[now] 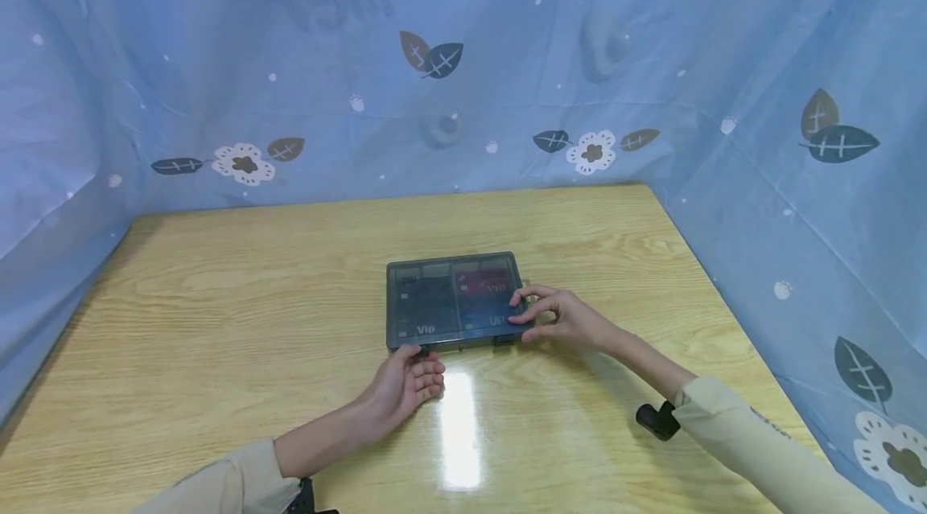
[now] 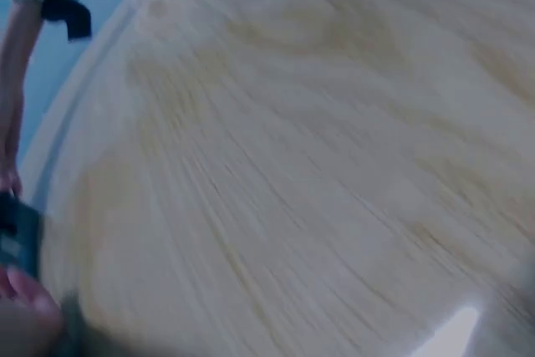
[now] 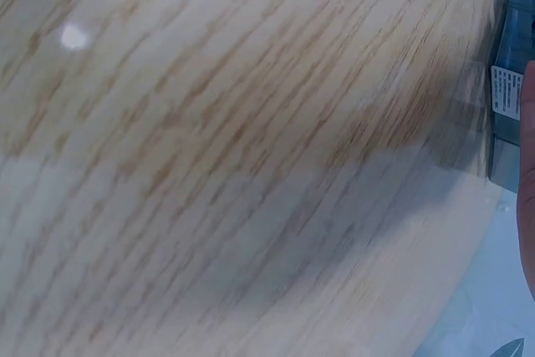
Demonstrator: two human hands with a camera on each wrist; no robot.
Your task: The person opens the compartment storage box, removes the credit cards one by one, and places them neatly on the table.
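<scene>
In the head view a flat, dark see-through plastic case (image 1: 422, 297) lies on the wooden table, with a divider down its middle and "Vip" lettering showing. Inside its right half is a red packet (image 1: 481, 278) with a dark blue one below it. My left hand (image 1: 405, 385) holds the front left edge, thumb at the rim and the other fingers loosely bent beneath. At the right edge my right hand (image 1: 568, 319) grips the case, fingertips over the lid and thumb low near the front corner. The right wrist view shows a white label (image 3: 506, 92) on the case's side.
The light wooden table (image 1: 239, 313) reaches to blue patterned cloth (image 1: 348, 39) hung behind it and along the sides. A bright reflection (image 1: 460, 429) lies on the tabletop in front of the case. A black wrist device (image 1: 657, 421) sits at the right cuff.
</scene>
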